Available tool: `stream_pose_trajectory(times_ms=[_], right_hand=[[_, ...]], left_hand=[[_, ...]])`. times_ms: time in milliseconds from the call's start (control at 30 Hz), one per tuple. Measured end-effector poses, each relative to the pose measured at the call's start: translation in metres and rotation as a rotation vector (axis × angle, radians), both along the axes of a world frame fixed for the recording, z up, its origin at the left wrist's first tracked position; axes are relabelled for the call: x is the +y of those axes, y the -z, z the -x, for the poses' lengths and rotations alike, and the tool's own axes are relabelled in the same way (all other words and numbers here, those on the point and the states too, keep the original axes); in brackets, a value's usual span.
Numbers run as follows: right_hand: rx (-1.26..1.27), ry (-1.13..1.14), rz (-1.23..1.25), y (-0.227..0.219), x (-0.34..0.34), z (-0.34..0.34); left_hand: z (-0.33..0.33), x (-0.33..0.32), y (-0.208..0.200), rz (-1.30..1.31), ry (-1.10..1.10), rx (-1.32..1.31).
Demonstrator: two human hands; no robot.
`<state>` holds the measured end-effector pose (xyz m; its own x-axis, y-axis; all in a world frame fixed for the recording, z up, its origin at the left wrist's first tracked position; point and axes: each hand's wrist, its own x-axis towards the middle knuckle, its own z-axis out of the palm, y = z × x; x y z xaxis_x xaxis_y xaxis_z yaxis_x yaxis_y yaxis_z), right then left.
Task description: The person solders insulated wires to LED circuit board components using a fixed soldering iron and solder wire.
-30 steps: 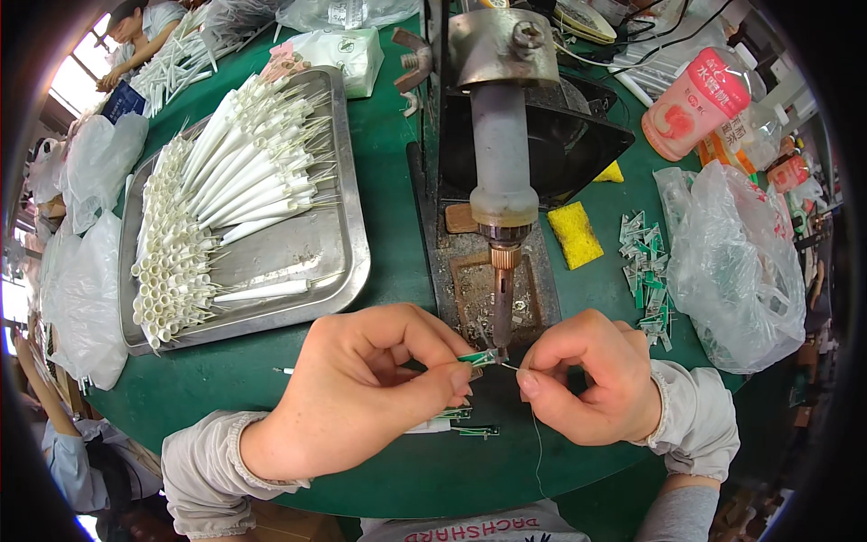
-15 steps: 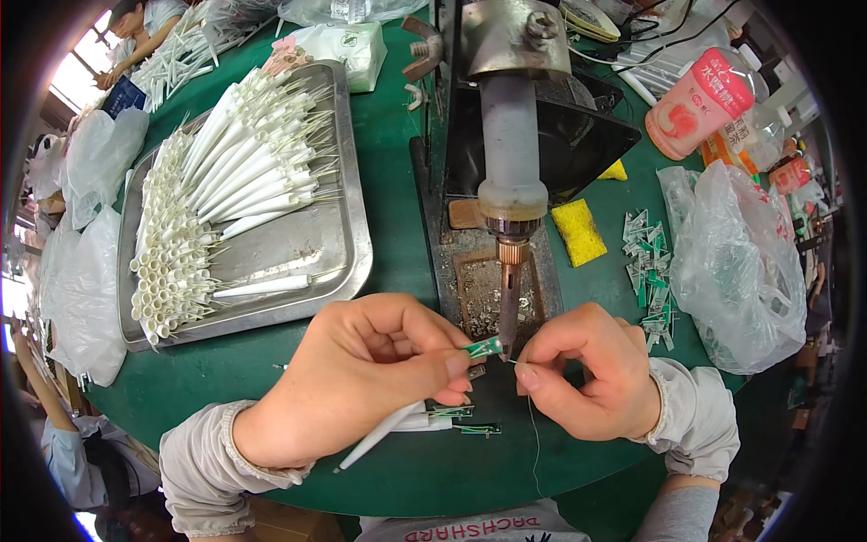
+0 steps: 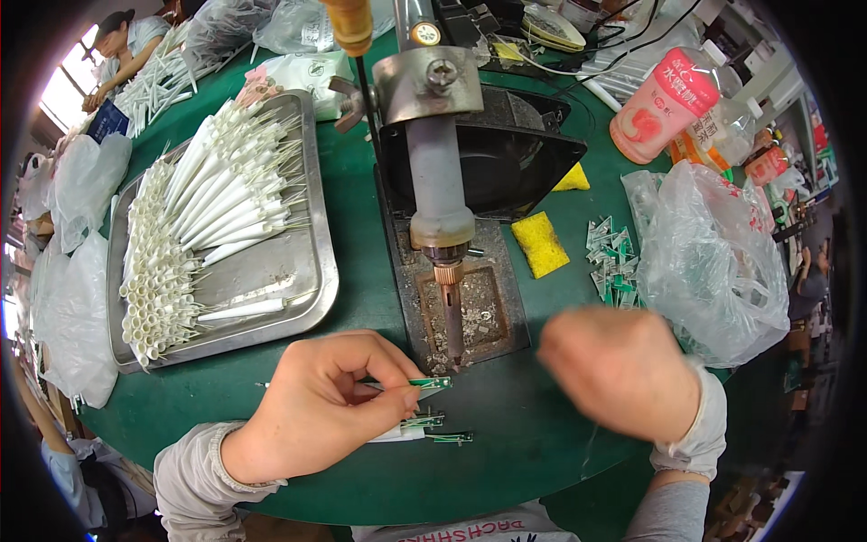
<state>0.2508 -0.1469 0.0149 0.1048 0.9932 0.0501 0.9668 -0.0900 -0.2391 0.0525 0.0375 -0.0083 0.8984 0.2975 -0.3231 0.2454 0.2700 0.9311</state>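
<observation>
Tubes [image 3: 221, 176] are laid in the tray [image 3: 257, 273], left of the iron [image 3: 438, 176]; sponge [image 3: 540, 245] and, seemingly, boards [image 3: 612, 262] are placed right.

One soldering iron [image 3: 438, 181] is counted. To its left, one metal tray [image 3: 307, 262] is seen, bearing white tubes [image 3: 226, 203] too numerous to be counted; one single tube [image 3: 242, 310] is set apart. To the iron's right, two yellow sponges [image 3: 540, 244] and one board pile [image 3: 614, 262], too tangled to be numbered, are found. Below the iron, one green circuit board [image 3: 431, 384] is held by the left hand [image 3: 334, 406]; at least two lower boards [image 3: 453, 437] are seen.
</observation>
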Motion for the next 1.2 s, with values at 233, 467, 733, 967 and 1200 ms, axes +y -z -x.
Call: stream_pose_trajectory(times_ms=[233, 467, 733, 967, 1200], right_hand=[[-0.365, 0.24, -0.057, 0.022, 0.003, -0.06], [-0.389, 0.19, -0.023, 0.024, 0.006, -0.067], [-0.323, 0.159, 0.042, 0.011, 0.009, -0.072], [-0.305, 0.205, -0.071, 0.01, 0.009, -0.067], [-0.236, 0.229, -0.22, -0.004, 0.01, -0.044]], left_hand=[[0.001, -0.001, -0.008, -0.143, 0.104, 0.037], [0.004, 0.001, -0.006, -0.403, 0.119, -0.055], [0.004, 0.0, 0.003, -1.156, 0.356, -0.4], [0.0, 0.067, -0.012, -1.872, -0.075, -0.09], [-0.007, 0.106, 0.009, -1.983, -0.052, 0.04]])
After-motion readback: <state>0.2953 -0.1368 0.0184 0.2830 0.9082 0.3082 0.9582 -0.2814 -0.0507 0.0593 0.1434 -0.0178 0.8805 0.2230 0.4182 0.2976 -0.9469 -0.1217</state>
